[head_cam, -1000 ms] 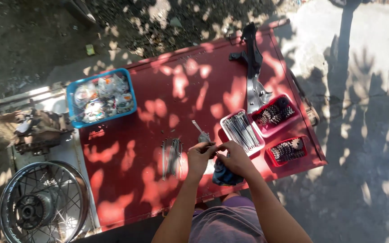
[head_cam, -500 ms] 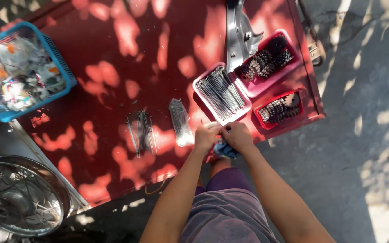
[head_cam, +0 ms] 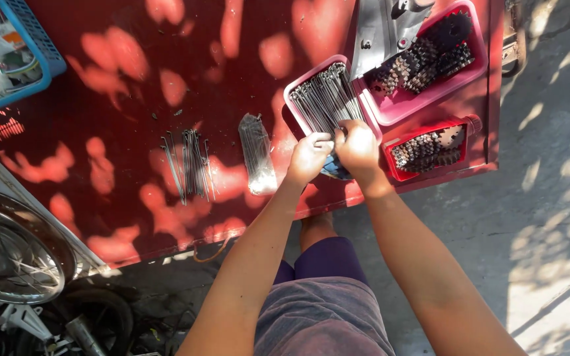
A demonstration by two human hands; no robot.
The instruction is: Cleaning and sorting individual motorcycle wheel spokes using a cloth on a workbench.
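Just at the near edge of the red desk [head_cam: 133, 86], our left hand [head_cam: 309, 157] and right hand [head_cam: 357, 146] meet, knuckles almost touching, over the front end of a pink tray [head_cam: 296, 99] filled with thin metal spokes [head_cam: 324, 99]. Both hands are curled closed; their fingers seem to pinch the near ends of the spokes, though we cannot tell how many they grip. Under the hands a bit of dark blue cloth [head_cam: 333, 170] peeks out.

Just beside that tray to the right, a second pink tray [head_cam: 430, 95] holds dark sprockets [head_cam: 423, 56], and a grey metal part [head_cam: 377, 33] lies across its far left corner. Nearer us, a small red tray [head_cam: 430, 173] carries more sprockets.

To the left on the desk lies a tight bundle of spokes [head_cam: 256, 153], and further left a loose spread of spokes [head_cam: 189, 163]. A blue basket [head_cam: 37, 49] of mixed clutter sits at the far left corner. Below the desk's left edge, a spoked wheel [head_cam: 8, 257] rests on the ground.
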